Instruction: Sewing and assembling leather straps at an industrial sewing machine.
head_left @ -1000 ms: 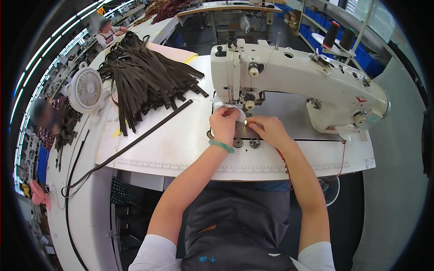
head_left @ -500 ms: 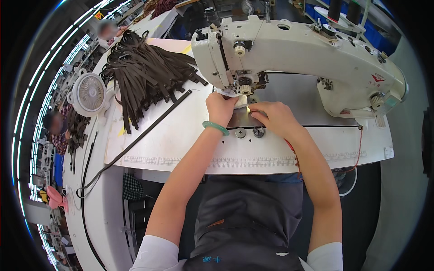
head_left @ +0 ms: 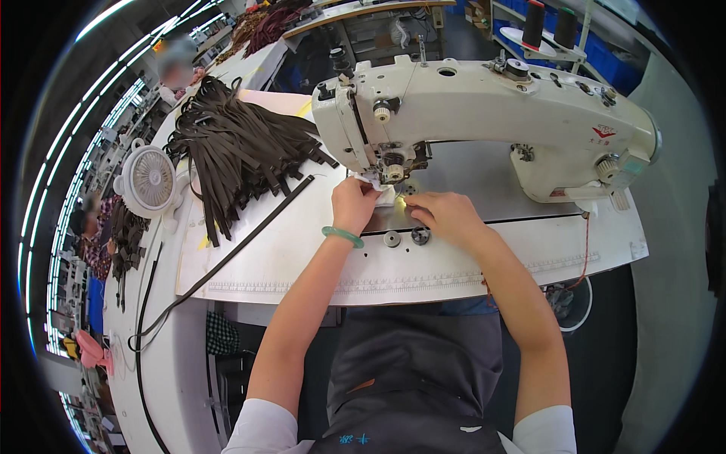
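Note:
An off-white sewing machine (head_left: 484,98) stands on the white worktable, its needle area at the left end of the arm. Just below the presser foot lies a small piece of white cloth (head_left: 386,197). My left hand (head_left: 354,206), with a green bangle on its wrist, pinches this cloth from the left. To the right of the cloth is my right hand (head_left: 448,215), thumb and fingertips drawn together by the lit metal plate. Whatever its fingertips hold, if anything, is too small to make out. Two bobbin-like round parts (head_left: 392,239) lie in front of the plate.
A heap of dark brown straps (head_left: 246,151) covers the table's left side, with one long strap (head_left: 249,242) trailing toward the front. A white fan (head_left: 148,180) stands at the left edge. Thread spools (head_left: 534,26) rise behind the machine. Another person (head_left: 175,72) sits far left.
My view has shifted, so machine and table appear lower and slightly left. Both hands stay close to the needle area, the left still on the white cloth.

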`<control>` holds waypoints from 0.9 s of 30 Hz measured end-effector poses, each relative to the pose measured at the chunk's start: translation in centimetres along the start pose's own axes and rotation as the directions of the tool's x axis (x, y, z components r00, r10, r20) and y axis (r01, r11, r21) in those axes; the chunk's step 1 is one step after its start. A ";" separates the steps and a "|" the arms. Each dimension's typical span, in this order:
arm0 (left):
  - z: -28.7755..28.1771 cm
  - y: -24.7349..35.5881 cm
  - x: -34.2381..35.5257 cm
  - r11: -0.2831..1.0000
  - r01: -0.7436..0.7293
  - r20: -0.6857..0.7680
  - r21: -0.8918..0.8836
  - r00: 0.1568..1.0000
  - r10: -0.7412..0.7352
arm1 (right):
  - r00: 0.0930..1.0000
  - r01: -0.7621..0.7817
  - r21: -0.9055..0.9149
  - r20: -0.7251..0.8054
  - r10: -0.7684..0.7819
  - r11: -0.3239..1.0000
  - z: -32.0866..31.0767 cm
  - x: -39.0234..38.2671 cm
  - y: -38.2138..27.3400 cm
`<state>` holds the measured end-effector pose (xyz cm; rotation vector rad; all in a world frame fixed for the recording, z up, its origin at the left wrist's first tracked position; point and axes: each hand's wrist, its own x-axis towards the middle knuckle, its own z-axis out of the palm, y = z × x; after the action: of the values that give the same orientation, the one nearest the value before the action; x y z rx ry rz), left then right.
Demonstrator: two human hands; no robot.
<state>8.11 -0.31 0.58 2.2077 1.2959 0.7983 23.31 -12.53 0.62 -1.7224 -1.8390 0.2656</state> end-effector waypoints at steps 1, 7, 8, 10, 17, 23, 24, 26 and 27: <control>-0.4 0.2 0.1 0.999 0.000 0.031 0.045 1.000 -0.001 | 1.000 0.017 -0.018 -0.015 -0.017 1.000 0.0 -0.1 0.0; -1.8 -1.2 0.1 0.992 0.038 0.134 -0.120 0.991 -0.022 | 0.998 0.043 -0.080 -0.047 -0.047 0.996 0.2 0.1 0.0; -2.2 -1.8 0.0 0.992 0.037 0.131 -0.117 0.991 -0.021 | 0.996 0.048 -0.072 -0.066 -0.053 0.996 0.1 0.2 -0.2; -3.0 -2.6 -0.4 0.943 0.068 0.152 -0.326 0.988 -0.019 | 0.999 0.010 -0.050 -0.050 -0.012 0.999 -0.5 0.2 -0.3; -7.0 -2.1 -4.5 0.713 0.089 0.177 -0.696 0.983 0.051 | 0.998 -0.032 0.009 -0.051 0.033 0.999 -0.9 0.0 0.5; -7.1 0.3 -9.1 0.146 0.258 0.283 -0.955 0.940 0.189 | 0.977 -0.210 0.820 0.198 0.080 0.533 -3.7 -1.1 -3.7; -6.8 0.7 -9.5 0.136 0.262 0.286 -0.955 0.938 0.196 | 0.976 -0.214 0.814 0.197 0.090 0.539 -3.4 -1.8 -4.6; -5.8 0.9 -10.1 0.177 0.296 0.337 -0.939 0.897 0.286 | 0.971 -0.192 0.861 0.235 -0.034 0.470 -2.9 -3.4 -5.8; -5.7 0.9 -10.5 0.260 0.322 0.393 -0.910 0.870 0.298 | 0.972 -0.199 0.856 0.235 -0.018 0.477 -3.0 -4.1 -5.9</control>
<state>0.76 -9.49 2.71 1.1530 0.2711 0.6434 19.91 -18.01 4.97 -1.0295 -1.2956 1.2602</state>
